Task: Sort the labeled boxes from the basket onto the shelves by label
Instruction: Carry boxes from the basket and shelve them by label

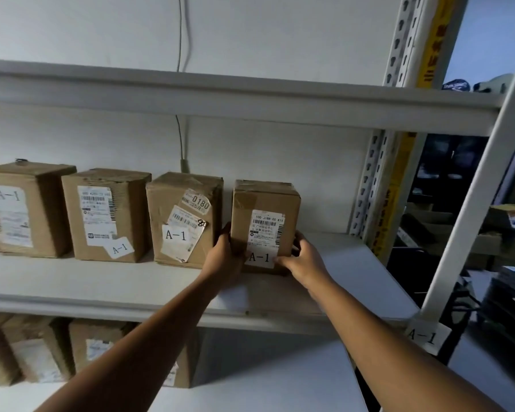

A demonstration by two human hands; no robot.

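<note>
Placing A-1 box on the A-1 shelf, both hands on it.

Left hand (pixel 225 257) grips the left side of the A-1 box (pixel 265 224); right hand (pixel 302 257) holds its lower right corner, fingers curled round the edges. Box stands upright on the shelf (pixel 354 263), just beside 3 other A-1 boxes (pixel 107 215); shelf tag (pixel 422 336) reads A-1. Risk: the narrow gap to the neighbouring box (pixel 185 218) may pinch the left fingers, or withdrawing them may tilt the box.
</note>
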